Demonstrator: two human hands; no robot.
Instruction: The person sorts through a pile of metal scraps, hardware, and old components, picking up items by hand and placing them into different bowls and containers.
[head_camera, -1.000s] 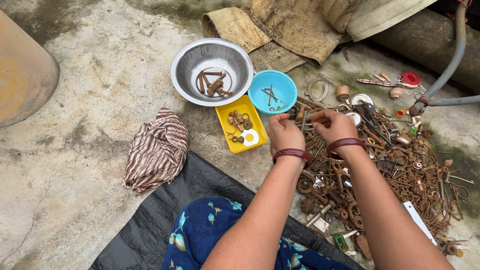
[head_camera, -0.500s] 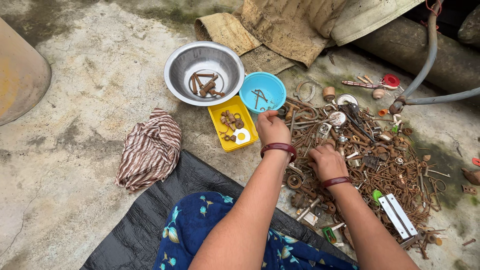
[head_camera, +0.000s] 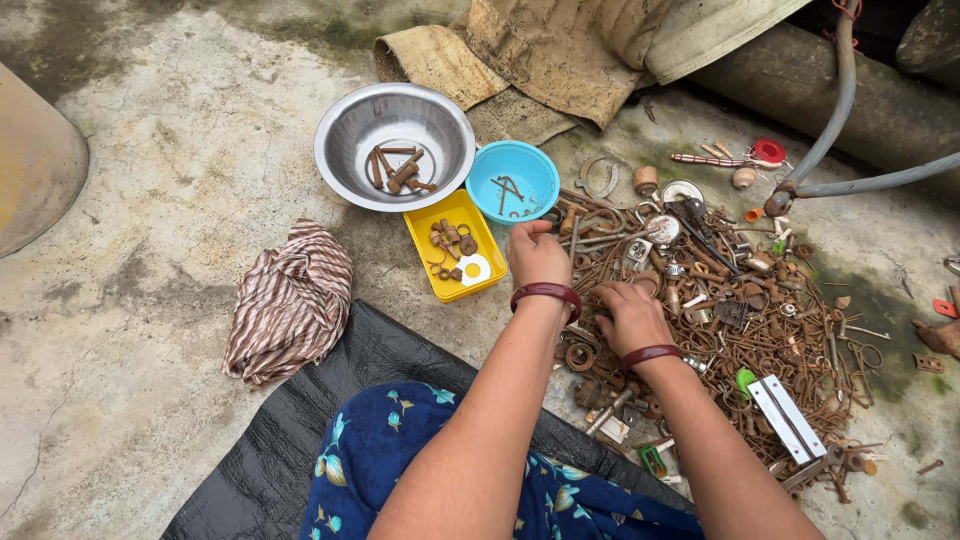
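Seen from the head camera, the left hand (head_camera: 537, 256) hovers over the near-left edge of the pile of rusty metal parts (head_camera: 720, 300), fingers curled together, though what they pinch cannot be told; the right hand (head_camera: 628, 312) rests palm-down on the same pile, just right of the left wrist, its fingers bent into the scrap; left of the pile sit a yellow tray (head_camera: 447, 250) of small rusty pieces, a blue bowl (head_camera: 535, 175) with thin nails, and farther left a steel bowl (head_camera: 352, 150) holding bolts; a striped cloth (head_camera: 290, 300) lies on the concrete floor (head_camera: 150, 200) at near left; a grey hose (head_camera: 840, 90) runs at far right.
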